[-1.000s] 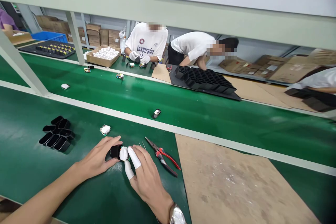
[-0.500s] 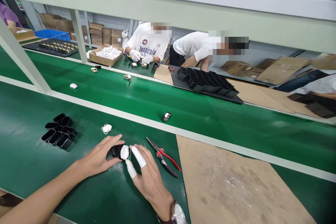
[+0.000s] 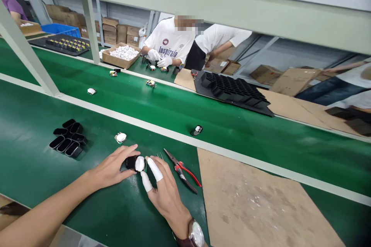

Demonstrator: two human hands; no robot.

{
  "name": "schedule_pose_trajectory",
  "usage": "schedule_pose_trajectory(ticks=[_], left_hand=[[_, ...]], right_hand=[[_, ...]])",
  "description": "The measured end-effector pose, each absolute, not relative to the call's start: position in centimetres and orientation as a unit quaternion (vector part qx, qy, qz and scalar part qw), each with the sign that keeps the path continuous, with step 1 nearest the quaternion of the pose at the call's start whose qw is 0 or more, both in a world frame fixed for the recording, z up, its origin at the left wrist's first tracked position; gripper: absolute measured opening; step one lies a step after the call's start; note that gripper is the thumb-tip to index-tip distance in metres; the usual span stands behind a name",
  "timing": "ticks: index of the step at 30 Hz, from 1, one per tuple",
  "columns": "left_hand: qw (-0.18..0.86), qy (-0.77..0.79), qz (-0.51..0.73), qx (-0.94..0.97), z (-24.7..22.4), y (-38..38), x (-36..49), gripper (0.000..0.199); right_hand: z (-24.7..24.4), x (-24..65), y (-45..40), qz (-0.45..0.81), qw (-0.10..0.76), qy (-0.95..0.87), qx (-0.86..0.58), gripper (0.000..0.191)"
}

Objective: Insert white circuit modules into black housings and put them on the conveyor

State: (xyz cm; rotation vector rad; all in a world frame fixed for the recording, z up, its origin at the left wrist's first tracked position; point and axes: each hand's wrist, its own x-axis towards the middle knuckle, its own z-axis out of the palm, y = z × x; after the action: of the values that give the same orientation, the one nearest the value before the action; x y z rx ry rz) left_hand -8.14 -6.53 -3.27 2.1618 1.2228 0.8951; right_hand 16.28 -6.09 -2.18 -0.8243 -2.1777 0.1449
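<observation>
Green worktop [image 3: 26, 135], cardboard boxes [image 3: 109, 32] beyond

1. Held black housing [image 3: 131, 162]: smooth plastic
2. Clustered housings [image 3: 66, 143]: plastic, glossy rims
3. Pliers [image 3: 180, 165]: metal nose, smooth plastic grips
4. Green worktop [image 3: 121, 208]: smooth, faint sheen
5. Cardboard sheet [image 3: 261, 197]: matt, scuffed
6. Wristwatch [image 3: 197, 234]: shiny metal case, leather-like strap
7. Finger covers [image 3: 155, 169]: smooth, matt

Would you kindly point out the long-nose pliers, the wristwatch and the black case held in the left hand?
Long-nose pliers [image 3: 179, 165]: head view, near the pivot.
Wristwatch [image 3: 197, 234]: head view, on the dial.
Held black case [image 3: 131, 162]: head view, on its exposed wall.
</observation>
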Motion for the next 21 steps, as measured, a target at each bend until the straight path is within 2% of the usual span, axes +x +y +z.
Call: schedule_pose_trajectory(ticks=[15,21], left_hand=[[0.236,0.454,0.318,0.798,-3.57,-6.5,-7.89,0.085],[0.263,0.437,0.317,0.799,-3.38,-6.73,-7.63,0.076]], right_hand=[[-1.61,16.33,-6.08,0.041,0.373,-0.869,-0.323,0.065],[-2.39,17.1,-5.68,0.071,0.381,-0.879,-0.279,0.047]])
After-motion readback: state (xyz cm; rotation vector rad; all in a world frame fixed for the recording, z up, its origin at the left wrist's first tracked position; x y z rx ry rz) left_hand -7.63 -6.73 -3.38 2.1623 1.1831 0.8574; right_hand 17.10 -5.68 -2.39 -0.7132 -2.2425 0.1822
